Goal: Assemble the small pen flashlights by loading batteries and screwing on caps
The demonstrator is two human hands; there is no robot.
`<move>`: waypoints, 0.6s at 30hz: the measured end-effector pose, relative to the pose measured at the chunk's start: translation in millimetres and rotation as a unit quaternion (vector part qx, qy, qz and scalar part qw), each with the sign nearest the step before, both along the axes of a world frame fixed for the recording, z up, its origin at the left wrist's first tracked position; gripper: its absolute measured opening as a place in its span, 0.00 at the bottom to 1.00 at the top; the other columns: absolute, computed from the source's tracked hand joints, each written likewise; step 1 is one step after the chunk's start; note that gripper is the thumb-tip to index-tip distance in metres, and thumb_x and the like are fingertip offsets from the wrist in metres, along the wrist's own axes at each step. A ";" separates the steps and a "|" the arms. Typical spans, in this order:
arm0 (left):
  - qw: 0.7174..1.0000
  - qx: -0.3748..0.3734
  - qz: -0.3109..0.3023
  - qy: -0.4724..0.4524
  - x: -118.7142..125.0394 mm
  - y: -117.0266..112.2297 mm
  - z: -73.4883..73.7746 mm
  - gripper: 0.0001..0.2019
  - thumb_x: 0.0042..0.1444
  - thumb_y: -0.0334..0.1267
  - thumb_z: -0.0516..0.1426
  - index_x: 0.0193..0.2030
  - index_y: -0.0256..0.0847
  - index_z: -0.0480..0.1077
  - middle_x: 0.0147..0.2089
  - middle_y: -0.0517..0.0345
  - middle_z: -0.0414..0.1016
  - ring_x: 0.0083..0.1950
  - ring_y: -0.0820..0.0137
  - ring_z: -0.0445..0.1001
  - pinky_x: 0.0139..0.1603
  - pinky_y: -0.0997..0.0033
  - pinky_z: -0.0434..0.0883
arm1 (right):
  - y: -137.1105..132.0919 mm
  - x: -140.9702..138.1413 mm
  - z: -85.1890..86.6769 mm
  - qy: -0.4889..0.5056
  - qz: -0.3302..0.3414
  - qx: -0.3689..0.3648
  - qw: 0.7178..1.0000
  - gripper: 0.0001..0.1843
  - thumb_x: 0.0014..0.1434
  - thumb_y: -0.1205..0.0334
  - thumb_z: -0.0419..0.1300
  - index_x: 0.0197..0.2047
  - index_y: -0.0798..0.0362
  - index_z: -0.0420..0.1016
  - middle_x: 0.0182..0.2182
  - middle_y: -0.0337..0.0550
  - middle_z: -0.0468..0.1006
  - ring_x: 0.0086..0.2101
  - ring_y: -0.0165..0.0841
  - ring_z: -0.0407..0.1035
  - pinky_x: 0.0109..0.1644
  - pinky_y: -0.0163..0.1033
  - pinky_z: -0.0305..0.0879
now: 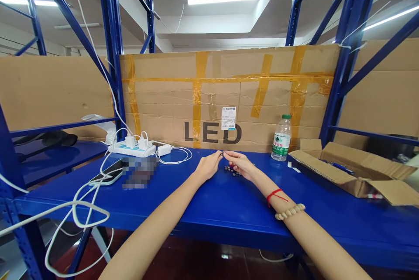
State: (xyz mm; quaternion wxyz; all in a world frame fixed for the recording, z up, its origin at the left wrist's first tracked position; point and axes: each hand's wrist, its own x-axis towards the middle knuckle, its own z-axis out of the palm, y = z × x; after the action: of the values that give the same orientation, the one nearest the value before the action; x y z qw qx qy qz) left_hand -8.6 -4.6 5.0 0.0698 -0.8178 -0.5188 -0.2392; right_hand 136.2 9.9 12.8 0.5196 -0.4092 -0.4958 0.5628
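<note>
Over the blue table (225, 203) my two hands meet, fingertips close together. My left hand (209, 166) is closed in a pinch at a small dark piece (222, 154), too small to name. From the other side, my right hand (240, 164) pinches at the same spot, its fingers closed. Below and partly behind the right hand lies a little pile of small dark and shiny pieces (231, 171); the hand hides part of it. A red string and a beaded bracelet circle my right wrist and forearm.
A water bottle (281, 139) with a green cap stands at the back right, near an open cardboard box (347, 173). On the left are a power strip (132, 149), a phone (108, 173) and tangled white cables (77, 203). A cardboard wall (163, 105) closes the back.
</note>
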 end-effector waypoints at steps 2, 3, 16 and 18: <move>1.000 -0.002 -0.001 -0.003 0.3 0.2 -0.1 0.14 0.63 0.41 0.36 0.48 0.45 0.57 0.48 0.56 0.70 0.49 0.67 0.69 0.40 0.73 0.65 | -0.9 0.4 1.1 -0.010 0.003 -0.005 1.000 0.12 0.42 0.67 0.67 0.34 0.55 0.77 0.16 0.34 0.68 0.15 0.17 0.58 0.11 0.20 0.49; 1.000 -0.001 -0.005 -0.006 0.4 0.4 -0.3 0.14 0.63 0.41 0.36 0.48 0.45 0.57 0.49 0.57 0.70 0.49 0.67 0.69 0.40 0.73 0.65 | -1.5 0.7 1.8 -0.016 0.004 -0.008 1.000 0.13 0.43 0.66 0.66 0.35 0.55 0.77 0.16 0.34 0.68 0.15 0.17 0.58 0.11 0.20 0.48; 1.000 -0.005 -0.016 -0.023 0.2 1.6 -1.3 0.14 0.63 0.41 0.37 0.49 0.46 0.58 0.49 0.57 0.69 0.49 0.68 0.69 0.42 0.72 0.66 | -3.7 1.6 2.8 -0.066 0.015 0.008 0.998 0.14 0.48 0.64 0.63 0.40 0.55 0.76 0.15 0.33 0.65 0.16 0.17 0.55 0.14 0.21 0.48; 1.000 -0.003 -0.016 -0.022 0.0 2.5 -1.8 0.14 0.63 0.40 0.37 0.50 0.46 0.58 0.49 0.58 0.69 0.49 0.68 0.69 0.42 0.72 0.66 | -4.3 1.6 3.0 -0.067 0.013 0.009 0.998 0.14 0.47 0.64 0.64 0.40 0.55 0.76 0.16 0.33 0.65 0.16 0.17 0.56 0.14 0.21 0.49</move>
State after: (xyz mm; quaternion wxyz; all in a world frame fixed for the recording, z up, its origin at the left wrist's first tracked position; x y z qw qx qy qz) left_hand -8.6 -2.1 3.1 0.0518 -0.8210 -0.5074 -0.2567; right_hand 137.8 5.6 15.8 0.4812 -0.4346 -0.5397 0.5369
